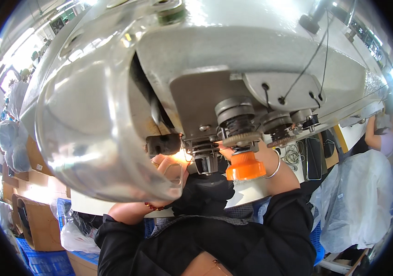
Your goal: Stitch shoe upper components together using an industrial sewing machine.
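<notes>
The metal head of a sewing machine (215,46) fills the upper view, close in front of me. My left hand (166,169) is under its rounded metal cover (86,133), near the lit needle area; a few fingers show, but their tips are hidden. Behind the thread tension dials (235,115) and an orange knob (245,166) is my right hand (261,156), its fingers mostly covered. Black fabric (203,193) hangs between both hands over the white table's (88,205) near edge. What either hand grips cannot be made out.
Thread runs from the machine's upper right to its guide plate (283,89). A dark phone-like slab (314,158) lies on the table at right. Clear plastic-wrapped goods (357,198) stand beyond. A cardboard box (40,223) and blue crates (44,262) sit at left. Another person (380,138) is at far right.
</notes>
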Action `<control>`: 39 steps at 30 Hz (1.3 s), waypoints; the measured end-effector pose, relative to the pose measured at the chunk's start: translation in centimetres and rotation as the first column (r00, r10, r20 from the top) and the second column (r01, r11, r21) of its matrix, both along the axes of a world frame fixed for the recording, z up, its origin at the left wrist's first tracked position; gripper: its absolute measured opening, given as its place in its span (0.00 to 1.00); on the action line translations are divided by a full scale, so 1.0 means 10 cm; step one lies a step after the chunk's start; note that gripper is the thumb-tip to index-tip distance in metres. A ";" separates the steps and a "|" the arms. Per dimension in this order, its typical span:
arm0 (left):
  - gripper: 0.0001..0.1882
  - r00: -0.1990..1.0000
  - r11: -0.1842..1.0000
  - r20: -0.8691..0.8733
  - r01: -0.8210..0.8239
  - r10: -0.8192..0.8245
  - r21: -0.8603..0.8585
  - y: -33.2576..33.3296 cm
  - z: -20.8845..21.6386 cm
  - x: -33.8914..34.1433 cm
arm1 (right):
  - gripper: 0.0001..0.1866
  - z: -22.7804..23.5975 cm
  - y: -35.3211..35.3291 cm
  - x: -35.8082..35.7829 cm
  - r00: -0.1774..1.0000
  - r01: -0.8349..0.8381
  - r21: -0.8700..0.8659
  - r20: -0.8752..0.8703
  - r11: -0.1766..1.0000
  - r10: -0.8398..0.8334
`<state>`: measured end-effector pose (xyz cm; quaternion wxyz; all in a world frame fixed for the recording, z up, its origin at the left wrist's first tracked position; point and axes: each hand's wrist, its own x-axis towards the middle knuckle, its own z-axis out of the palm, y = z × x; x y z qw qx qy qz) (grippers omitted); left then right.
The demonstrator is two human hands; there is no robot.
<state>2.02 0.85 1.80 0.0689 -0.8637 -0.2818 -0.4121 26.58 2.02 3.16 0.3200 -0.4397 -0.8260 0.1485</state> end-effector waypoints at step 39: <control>0.13 0.985 0.982 -0.050 -0.171 0.168 -0.075 0.09 0.14 -0.20 | 0.14 -0.06 -0.29 -0.36 0.998 0.030 0.223 0.041 0.974 -0.040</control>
